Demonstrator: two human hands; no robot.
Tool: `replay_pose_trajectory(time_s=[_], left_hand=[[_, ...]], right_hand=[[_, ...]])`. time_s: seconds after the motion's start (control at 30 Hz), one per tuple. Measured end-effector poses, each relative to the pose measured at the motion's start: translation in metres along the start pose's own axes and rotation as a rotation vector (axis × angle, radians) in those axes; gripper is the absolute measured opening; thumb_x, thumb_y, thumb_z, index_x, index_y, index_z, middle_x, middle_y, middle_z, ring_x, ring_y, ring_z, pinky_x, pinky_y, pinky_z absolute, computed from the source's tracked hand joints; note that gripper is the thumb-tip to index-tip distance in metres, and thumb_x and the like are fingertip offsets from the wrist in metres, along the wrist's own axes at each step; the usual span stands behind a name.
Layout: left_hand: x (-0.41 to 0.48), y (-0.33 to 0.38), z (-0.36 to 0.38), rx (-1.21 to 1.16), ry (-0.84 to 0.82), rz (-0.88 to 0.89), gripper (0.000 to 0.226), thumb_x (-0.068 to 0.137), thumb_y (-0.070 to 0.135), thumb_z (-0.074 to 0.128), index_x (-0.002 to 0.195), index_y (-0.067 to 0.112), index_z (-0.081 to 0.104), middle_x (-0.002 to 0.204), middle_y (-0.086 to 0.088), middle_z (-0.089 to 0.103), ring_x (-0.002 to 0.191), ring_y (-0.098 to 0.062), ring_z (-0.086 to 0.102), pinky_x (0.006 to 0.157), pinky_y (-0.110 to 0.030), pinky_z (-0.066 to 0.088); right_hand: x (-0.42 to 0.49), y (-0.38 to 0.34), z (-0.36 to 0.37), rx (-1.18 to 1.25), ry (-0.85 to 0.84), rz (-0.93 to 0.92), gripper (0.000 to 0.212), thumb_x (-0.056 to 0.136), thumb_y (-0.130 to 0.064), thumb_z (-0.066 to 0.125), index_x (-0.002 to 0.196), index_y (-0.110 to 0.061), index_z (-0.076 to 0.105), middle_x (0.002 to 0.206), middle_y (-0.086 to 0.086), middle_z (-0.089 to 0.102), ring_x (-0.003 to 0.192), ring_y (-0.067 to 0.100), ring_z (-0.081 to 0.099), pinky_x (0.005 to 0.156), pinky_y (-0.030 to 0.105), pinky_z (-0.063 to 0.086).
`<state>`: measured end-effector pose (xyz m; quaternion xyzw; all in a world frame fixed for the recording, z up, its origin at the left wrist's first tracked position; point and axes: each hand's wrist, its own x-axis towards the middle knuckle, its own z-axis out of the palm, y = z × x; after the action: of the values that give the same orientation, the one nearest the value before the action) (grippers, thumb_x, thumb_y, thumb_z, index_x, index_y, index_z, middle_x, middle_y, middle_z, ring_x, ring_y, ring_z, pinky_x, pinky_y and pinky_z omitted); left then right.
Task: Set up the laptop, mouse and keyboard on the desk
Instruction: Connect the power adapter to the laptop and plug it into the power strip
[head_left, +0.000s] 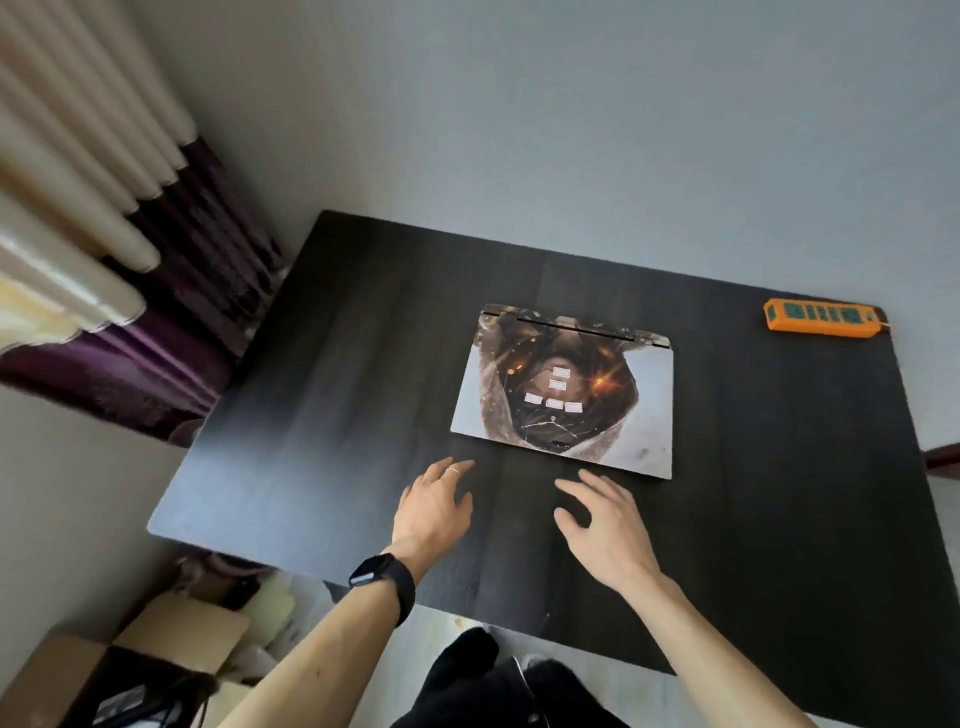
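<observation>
A closed laptop (566, 395) with a dark picture skin and small white stickers on its lid lies flat in the middle of the black desk (322, 395). Just in front of the laptop's near edge, my left hand (434, 506) hovers over the desk with fingers spread and empty; it wears a ring and a black watch on the wrist. My right hand (600, 519) is beside it, also spread and holding nothing, a little short of the laptop. No mouse or keyboard shows on the desk.
An orange power strip (822, 318) lies at the desk's far right corner. A cardboard box (109, 670) with things in it sits on the floor at lower left. A cream and purple curtain (119, 218) hangs left of the desk.
</observation>
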<state>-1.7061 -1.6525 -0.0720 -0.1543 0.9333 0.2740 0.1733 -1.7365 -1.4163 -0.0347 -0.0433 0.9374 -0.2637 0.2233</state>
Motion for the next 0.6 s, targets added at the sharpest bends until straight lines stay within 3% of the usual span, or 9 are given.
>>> replay_pose_trajectory(time_s=[0.27,0.43,0.6], left_hand=[[-0.115,-0.037,0.000,-0.120,0.312,-0.174,0.051,0.092,0.028,0.054,0.142,0.033,0.046,0.151,0.002,0.042,0.130,-0.024,0.049,0.109,-0.039,0.038],[-0.229,-0.095,0.023,-0.164,0.419,-0.441,0.049,0.091,0.032,0.053,0.140,0.033,0.048,0.148,0.003,0.045,0.127,-0.021,0.050,0.106,-0.038,0.041],[-0.324,-0.148,0.036,-0.231,0.529,-0.684,0.048,0.092,0.033,0.051,0.139,0.029,0.049,0.144,0.003,0.048,0.127,-0.020,0.049,0.104,-0.035,0.043]], right_hand=[[-0.039,-0.058,0.034,-0.028,-0.176,-0.428,0.039,0.097,-0.035,0.061,0.136,-0.034,0.061,0.146,-0.009,0.053,0.140,0.015,0.038,0.115,0.026,0.028],[-0.095,-0.091,0.089,-0.077,-0.386,-0.638,0.038,0.095,-0.032,0.064,0.133,-0.029,0.065,0.140,-0.008,0.059,0.135,0.016,0.045,0.109,0.014,0.024],[-0.140,-0.137,0.131,-0.148,-0.574,-0.801,0.038,0.097,-0.034,0.061,0.135,-0.032,0.061,0.139,-0.014,0.057,0.134,0.011,0.046,0.108,0.016,0.025]])
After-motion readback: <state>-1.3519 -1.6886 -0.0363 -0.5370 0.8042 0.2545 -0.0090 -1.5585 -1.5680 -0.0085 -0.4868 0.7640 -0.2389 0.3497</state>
